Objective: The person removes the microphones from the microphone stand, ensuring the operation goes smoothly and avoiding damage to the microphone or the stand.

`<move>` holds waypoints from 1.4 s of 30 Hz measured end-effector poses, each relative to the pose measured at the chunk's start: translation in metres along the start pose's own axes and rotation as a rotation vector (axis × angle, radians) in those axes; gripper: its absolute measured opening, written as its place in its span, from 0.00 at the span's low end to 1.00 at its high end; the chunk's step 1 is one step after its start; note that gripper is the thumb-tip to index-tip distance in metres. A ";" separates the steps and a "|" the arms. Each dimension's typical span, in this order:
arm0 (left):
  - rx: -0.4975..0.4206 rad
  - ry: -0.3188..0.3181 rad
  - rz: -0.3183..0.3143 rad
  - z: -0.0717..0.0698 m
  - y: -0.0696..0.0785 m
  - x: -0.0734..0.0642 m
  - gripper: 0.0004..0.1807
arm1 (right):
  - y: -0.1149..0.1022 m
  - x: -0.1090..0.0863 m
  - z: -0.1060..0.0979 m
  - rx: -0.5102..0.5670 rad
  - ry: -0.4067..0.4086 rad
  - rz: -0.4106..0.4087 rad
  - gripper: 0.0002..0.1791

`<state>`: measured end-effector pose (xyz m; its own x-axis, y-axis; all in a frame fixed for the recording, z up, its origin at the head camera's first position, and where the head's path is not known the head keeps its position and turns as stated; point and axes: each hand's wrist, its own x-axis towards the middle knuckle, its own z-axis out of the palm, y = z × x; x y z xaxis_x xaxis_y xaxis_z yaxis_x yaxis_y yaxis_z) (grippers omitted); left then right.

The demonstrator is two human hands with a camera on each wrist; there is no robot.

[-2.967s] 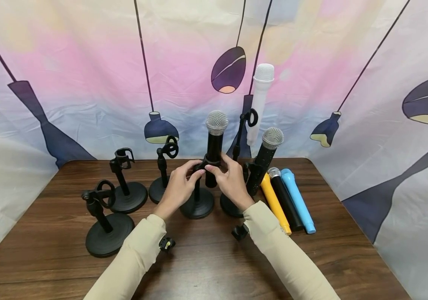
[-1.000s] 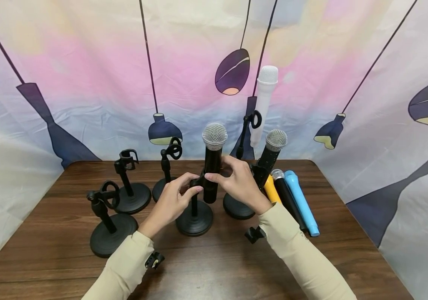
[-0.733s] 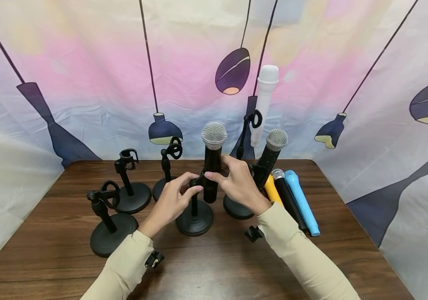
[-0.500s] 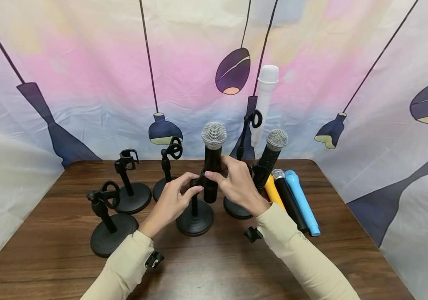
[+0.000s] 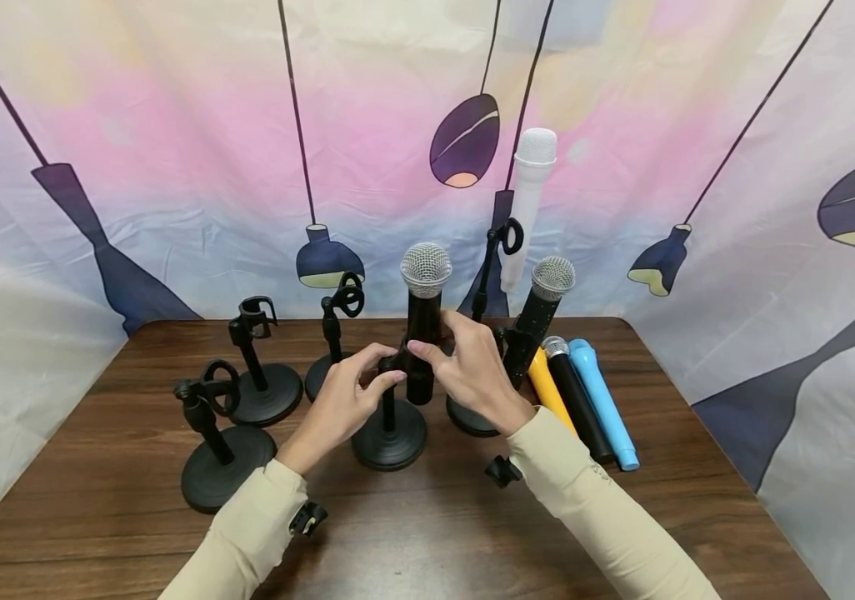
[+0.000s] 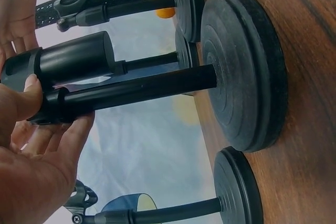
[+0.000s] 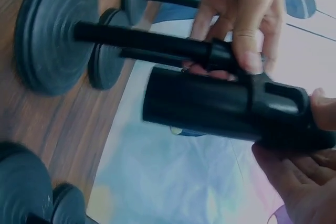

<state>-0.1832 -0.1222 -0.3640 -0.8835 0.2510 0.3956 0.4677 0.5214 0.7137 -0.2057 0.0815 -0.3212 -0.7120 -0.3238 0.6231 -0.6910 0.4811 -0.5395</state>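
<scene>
A black microphone (image 5: 423,317) with a silver mesh head stands nearly upright in the clip of a black desk microphone stand (image 5: 389,437). My left hand (image 5: 337,404) pinches the top of that stand, just below the clip, between thumb and fingers. On the microphone's body, my right hand (image 5: 472,362) has its thumb in front and its fingers around the far side. In the left wrist view the stand's pole (image 6: 142,93) runs from the round base to my left fingers. The right wrist view shows the microphone's lower end (image 7: 194,103) sticking out past the clip.
Right of the hands, a speckled black microphone (image 5: 532,325) leans in another stand. Behind it a white microphone (image 5: 528,200) rises by a taller stand (image 5: 482,283). Yellow (image 5: 550,387), black (image 5: 581,408) and blue (image 5: 603,404) microphones lie at the right. Several stands (image 5: 225,467) occupy the left.
Since three seconds ago, the held stand and microphone have come a little nearer, and my right hand has shifted from the clip area onto the microphone body. Over the last second, almost nothing moves.
</scene>
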 end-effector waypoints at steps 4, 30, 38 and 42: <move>-0.005 -0.002 -0.001 0.000 0.000 0.000 0.17 | 0.002 0.000 -0.001 0.077 -0.013 0.003 0.17; 0.024 0.006 0.006 -0.001 0.001 0.001 0.17 | 0.006 -0.004 0.015 0.041 0.137 -0.095 0.15; 0.028 0.011 0.011 0.000 0.000 0.001 0.16 | 0.005 -0.005 0.021 -0.017 0.192 -0.095 0.17; 0.027 0.022 0.023 0.001 -0.001 0.001 0.16 | 0.005 -0.005 0.022 -0.016 0.195 -0.086 0.17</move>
<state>-0.1844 -0.1215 -0.3647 -0.8716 0.2454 0.4245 0.4867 0.5374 0.6887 -0.2084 0.0682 -0.3396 -0.6118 -0.2010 0.7651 -0.7448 0.4722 -0.4715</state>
